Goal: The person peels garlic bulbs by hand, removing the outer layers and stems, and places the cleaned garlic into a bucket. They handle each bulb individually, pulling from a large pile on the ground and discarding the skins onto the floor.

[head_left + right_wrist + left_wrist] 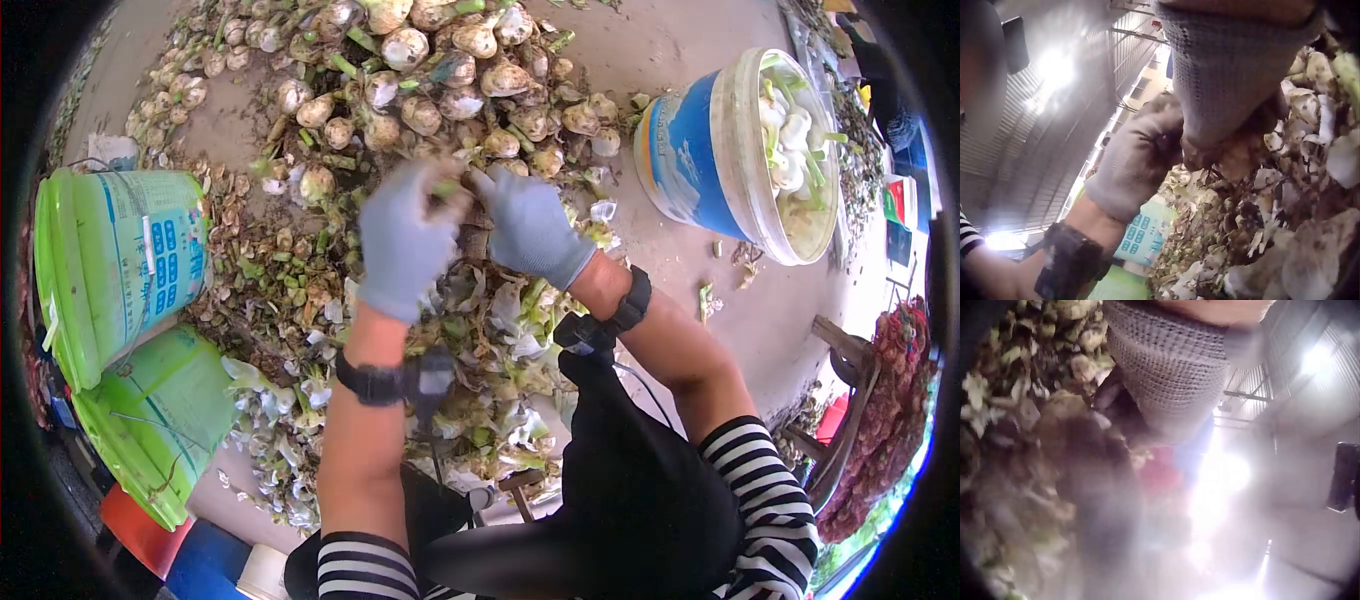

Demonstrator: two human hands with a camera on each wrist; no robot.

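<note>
Both hands wear grey knitted gloves and are close together above a heap of garlic bulbs (pixel 420 115) and peelings. The left hand (pixel 408 240) has curled fingers with soiled, blurred tips; whether anything lies between them is unclear. Beside it, the right hand (pixel 530 225) curls round a brownish bulb, mostly covered by the glove. From the right wrist, the left hand (pixel 1138 156) shows bent fingers next to the right hand (pixel 1222 81). Motion blur hides most of the work in the left wrist view, where the left glove (pixel 1166 375) fills the top.
A blue and white bucket (pixel 690 150) at the right holds peeled white bulbs with green stems. Two green buckets, one upright (pixel 120 265) and one lower (pixel 165 410), stand at the left. Trimmings (pixel 500 380) cover the ground below the hands. Red net sacks (pixel 885 420) lie far right.
</note>
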